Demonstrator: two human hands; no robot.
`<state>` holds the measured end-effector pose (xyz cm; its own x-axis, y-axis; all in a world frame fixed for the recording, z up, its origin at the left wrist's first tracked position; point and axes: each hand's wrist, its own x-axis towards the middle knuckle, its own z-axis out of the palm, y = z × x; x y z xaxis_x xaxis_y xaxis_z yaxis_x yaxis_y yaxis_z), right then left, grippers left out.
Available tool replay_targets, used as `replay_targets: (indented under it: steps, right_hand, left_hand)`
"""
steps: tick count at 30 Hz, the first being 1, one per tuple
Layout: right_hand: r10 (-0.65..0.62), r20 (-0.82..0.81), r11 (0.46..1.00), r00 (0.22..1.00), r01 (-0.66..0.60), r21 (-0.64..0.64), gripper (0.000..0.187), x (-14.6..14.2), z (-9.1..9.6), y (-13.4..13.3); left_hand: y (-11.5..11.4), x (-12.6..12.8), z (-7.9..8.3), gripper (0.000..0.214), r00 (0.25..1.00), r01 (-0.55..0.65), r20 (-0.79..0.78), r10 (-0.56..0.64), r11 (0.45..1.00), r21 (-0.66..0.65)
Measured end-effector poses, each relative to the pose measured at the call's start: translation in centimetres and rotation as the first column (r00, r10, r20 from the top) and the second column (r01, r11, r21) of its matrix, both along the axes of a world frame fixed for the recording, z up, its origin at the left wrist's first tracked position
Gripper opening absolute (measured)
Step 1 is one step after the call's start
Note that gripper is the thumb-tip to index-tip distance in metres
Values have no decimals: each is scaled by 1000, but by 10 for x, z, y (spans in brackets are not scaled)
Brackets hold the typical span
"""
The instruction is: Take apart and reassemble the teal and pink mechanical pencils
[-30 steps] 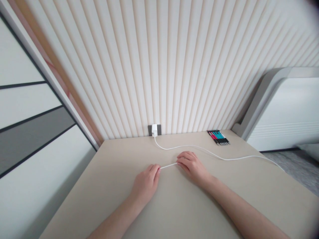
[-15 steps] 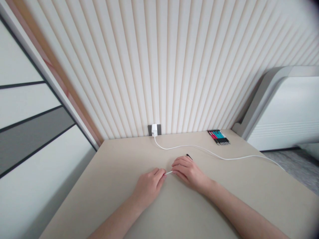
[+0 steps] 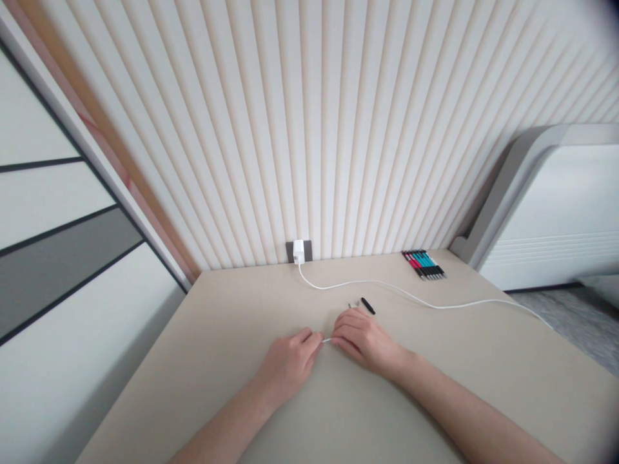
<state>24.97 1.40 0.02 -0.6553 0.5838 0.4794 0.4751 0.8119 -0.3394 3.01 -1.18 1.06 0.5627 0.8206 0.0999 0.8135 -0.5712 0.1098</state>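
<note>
Between my two hands runs a thin white rod (image 3: 327, 340), like a pen refill; only a short stretch of it shows, the rest is hidden by fingers. My left hand (image 3: 293, 357) pinches its left end. The fingers of my right hand (image 3: 362, 338) are bent together around the other end, low over the table. Just beyond the right fingers lies a black pen cap or barrel piece (image 3: 368, 305). Beside it are small clear or metallic bits (image 3: 354, 303), too small to make out.
A pale table (image 3: 232, 296) meets a ribbed wall. A white charger (image 3: 298, 251) sits in a dark wall socket, its white cable (image 3: 401, 292) crossing the table to the right edge. Several red, blue and black pens (image 3: 424, 264) lie at the back right. A grey-white headboard (image 3: 556, 206) stands beyond.
My right hand has shifted slightly down and left, uncovering the black piece and the small bits. The visible stretch of rod between the hands is shorter and lies flatter.
</note>
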Motion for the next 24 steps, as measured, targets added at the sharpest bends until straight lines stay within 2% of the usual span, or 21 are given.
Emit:
replay_targets:
  steps: [8, 11, 13, 16, 20, 24]
  right_hand:
    - [11, 6, 1000, 1000, -11, -9, 23, -2, 3, -3]
    - [-103, -47, 995, 994, 103, -16, 24, 1, 3, -3]
    - [-281, -63, 959, 958, 278, -46, 27, 5, 1, -1]
    - [-498, 76, 862, 864, 503, -63, 31, 11, -2, 5]
    - [-570, 291, 796, 768, 604, -37, 30, 14, -9, 11]
    - [-597, 370, 759, 712, 650, -26, 28, 12, -13, 13]
  left_hand:
    - [1, -1, -2, 23, 999, 1, 38, -1, 1000, -7]
    - [1, -1, -1, 27, 1000, -22, 20, 22, 1000, 9]
    - [1, -1, 0, 26, 999, -34, 36, 34, 999, 8]
    - [0, -1, 1, 25, 998, -38, 57, 38, 999, -5]
    - [-2, -1, 0, 25, 997, -12, 72, 14, 1000, -20]
    - [-2, 0, -1, 27, 994, -24, 107, 26, 1000, -17]
